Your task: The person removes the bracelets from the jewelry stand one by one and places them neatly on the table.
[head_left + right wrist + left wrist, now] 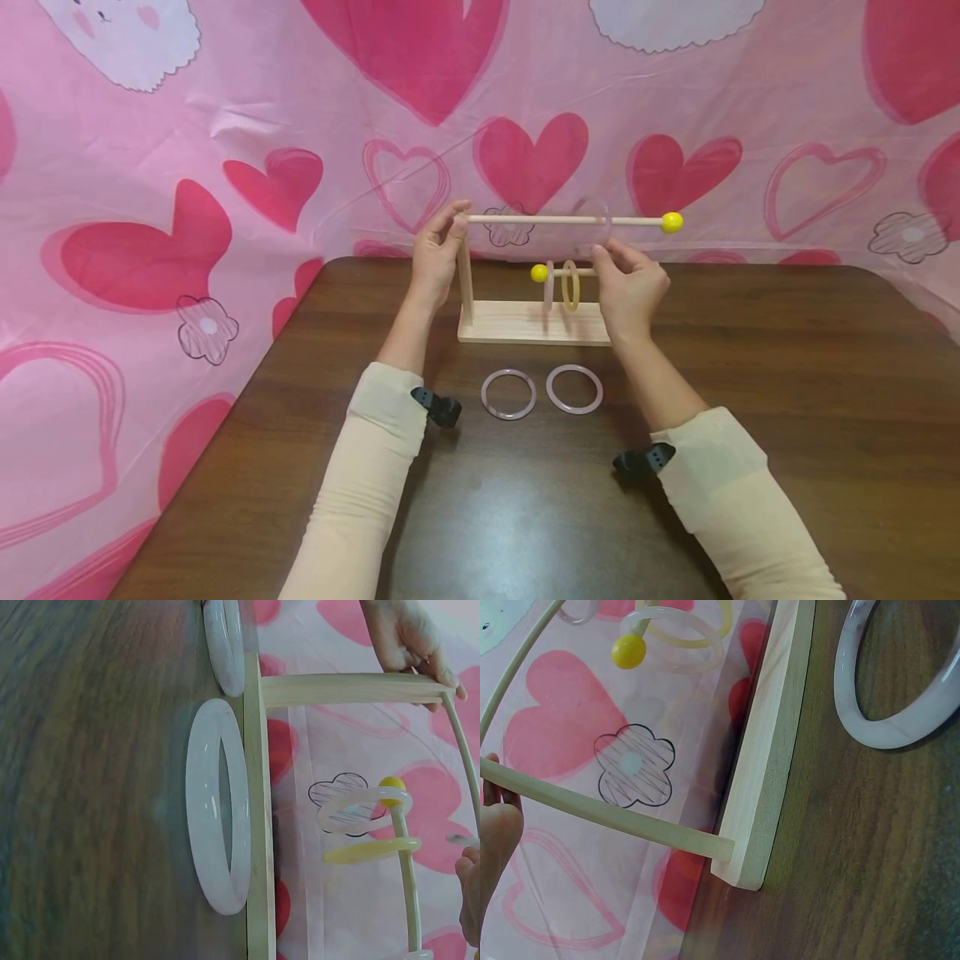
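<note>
A wooden bangle stand (525, 323) has two rods tipped with yellow balls. My left hand (437, 260) grips the top of its left post (592, 806), thumb in front and fingers behind. With thumb and fingertips, my right hand (633, 296) pinches a translucent pale bangle (608, 227). That bangle encircles the upper rod (540, 220), near the end with the yellow ball (672, 222). On the lower rod (409, 900) hang a pale pink bangle (550, 287) and a yellow bangle (571, 287). Part of another pale bangle (420, 955) shows on it in the right wrist view.
Two pale lilac bangles, a left one (508, 395) and a right one (574, 390), lie flat on the brown wooden table (525, 517) in front of the stand's base. A pink heart-patterned cloth (300, 108) hangs behind the table.
</note>
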The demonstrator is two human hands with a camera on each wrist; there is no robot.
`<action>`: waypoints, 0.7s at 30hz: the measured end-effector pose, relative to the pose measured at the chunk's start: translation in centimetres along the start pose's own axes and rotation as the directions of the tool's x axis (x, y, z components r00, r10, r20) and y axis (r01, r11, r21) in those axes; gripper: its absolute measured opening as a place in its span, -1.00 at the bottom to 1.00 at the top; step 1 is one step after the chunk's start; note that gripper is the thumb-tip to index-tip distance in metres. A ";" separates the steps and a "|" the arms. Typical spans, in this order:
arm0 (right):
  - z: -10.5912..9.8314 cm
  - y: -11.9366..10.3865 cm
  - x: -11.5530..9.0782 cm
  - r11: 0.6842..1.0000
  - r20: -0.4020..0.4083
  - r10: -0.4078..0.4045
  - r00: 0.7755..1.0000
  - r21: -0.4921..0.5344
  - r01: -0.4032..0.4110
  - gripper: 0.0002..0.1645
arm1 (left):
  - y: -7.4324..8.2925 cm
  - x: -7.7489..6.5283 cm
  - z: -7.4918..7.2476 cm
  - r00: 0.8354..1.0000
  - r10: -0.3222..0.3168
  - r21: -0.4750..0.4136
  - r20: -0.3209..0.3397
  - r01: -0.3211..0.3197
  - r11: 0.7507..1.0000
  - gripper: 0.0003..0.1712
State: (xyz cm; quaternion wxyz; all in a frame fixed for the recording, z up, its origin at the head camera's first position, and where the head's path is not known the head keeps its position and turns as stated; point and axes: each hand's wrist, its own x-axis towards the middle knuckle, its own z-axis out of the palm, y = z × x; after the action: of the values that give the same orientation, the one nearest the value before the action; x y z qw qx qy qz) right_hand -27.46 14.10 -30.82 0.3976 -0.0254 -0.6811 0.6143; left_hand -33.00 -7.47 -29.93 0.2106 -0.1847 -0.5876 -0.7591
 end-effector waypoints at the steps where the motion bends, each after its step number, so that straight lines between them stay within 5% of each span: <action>1: -0.1 0.1 0.0 1.000 -0.008 -0.002 1.000 0.009 0.002 -0.78 | 0.0 0.0 0.0 1.000 -0.001 0.001 -0.002 0.001 1.000 -0.68; 21: -1.7 0.8 0.9 0.979 -0.065 0.113 0.991 0.179 -0.100 -0.75 | 0.0 0.0 0.0 1.000 0.008 -0.013 0.001 -0.008 1.000 -0.69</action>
State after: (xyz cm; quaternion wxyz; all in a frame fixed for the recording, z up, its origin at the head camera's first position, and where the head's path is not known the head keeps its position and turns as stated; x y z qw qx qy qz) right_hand -27.44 16.08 -31.14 0.3900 -0.0498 -0.6068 0.6908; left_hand -33.00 -7.46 -29.98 0.2121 -0.1887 -0.5818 -0.7621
